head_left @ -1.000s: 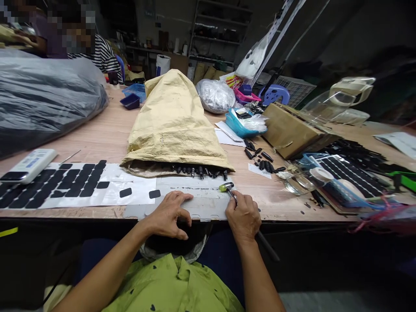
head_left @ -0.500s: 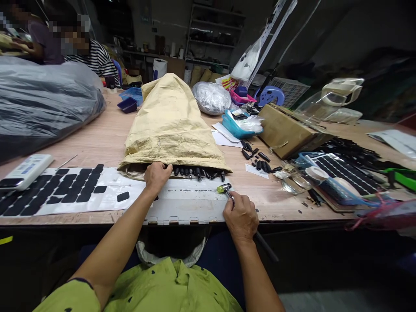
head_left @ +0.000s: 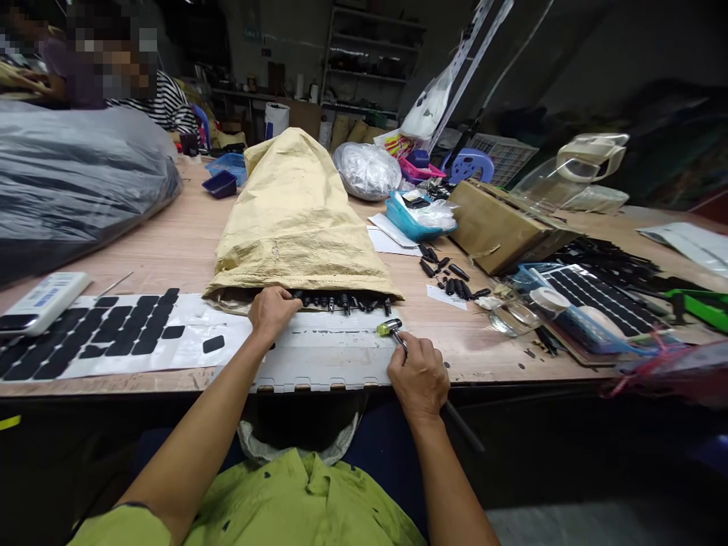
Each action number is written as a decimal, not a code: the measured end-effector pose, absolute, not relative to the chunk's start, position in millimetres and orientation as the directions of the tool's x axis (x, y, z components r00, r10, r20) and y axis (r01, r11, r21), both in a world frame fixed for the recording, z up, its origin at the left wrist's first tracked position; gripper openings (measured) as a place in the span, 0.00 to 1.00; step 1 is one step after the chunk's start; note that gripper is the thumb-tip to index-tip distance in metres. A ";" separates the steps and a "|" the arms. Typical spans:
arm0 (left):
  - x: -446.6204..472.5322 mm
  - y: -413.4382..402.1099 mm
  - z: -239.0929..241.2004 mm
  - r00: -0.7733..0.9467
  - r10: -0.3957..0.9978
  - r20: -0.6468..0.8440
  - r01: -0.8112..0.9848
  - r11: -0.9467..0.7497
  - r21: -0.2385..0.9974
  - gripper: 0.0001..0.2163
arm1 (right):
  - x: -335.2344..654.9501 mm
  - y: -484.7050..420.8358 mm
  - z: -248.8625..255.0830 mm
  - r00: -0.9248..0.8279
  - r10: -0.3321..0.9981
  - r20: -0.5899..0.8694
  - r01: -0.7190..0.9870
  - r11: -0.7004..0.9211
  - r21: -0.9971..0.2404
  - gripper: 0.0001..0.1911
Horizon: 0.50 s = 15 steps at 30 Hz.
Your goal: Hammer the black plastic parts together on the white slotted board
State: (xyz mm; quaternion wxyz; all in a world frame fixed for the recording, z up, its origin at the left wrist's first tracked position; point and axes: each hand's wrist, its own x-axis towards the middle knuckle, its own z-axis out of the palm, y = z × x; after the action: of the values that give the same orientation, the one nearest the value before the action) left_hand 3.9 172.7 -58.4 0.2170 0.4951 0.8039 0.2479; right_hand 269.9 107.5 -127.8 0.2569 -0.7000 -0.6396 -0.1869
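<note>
Here's the left hand, right up at the open mouth of the sack, its fingers drawn close together by the left end of a row of black pieces. Is it pinching one? Cannot tell; the fingertips are too small and partly hidden. The row pokes out along the mouth, the sack lying over the table behind it.

Over to the right hand, and this one is clear: fingers clamped around the hammer, its yellow-green-tipped head above the grey board, its dark handle running out below the fist past the table edge.

On the left, a white sheet carries black patches, with a white device at its far-left end. To the right of the sack, more loose pieces lie around a small white card, the carton behind them, a blue tub beside it. In the back left, a person in a striped top.
</note>
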 end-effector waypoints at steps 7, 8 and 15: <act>33.4 130.7 -65.7 0.037 0.976 -0.214 0.733 0.119 0.670 0.10 | 271.1 108.4 -129.1 0.120 0.799 0.590 0.991 -0.065 -0.113 0.12; 38.0 128.2 -68.8 0.056 0.979 -0.197 0.756 0.087 0.648 0.10 | 271.1 108.4 -129.1 0.120 0.799 0.589 0.991 -0.065 -0.113 0.12; 51.0 127.8 -84.6 0.166 0.985 0.055 0.828 -0.169 0.535 0.10 | 269.4 106.9 -129.5 0.127 0.795 0.594 0.990 -0.069 -0.120 0.13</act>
State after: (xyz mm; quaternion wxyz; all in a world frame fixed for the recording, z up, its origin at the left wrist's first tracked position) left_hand 51.0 127.8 -84.6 0.1957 0.7379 0.6141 0.2002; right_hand 269.4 106.9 -129.5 0.2561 -0.7058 -0.6323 -0.1912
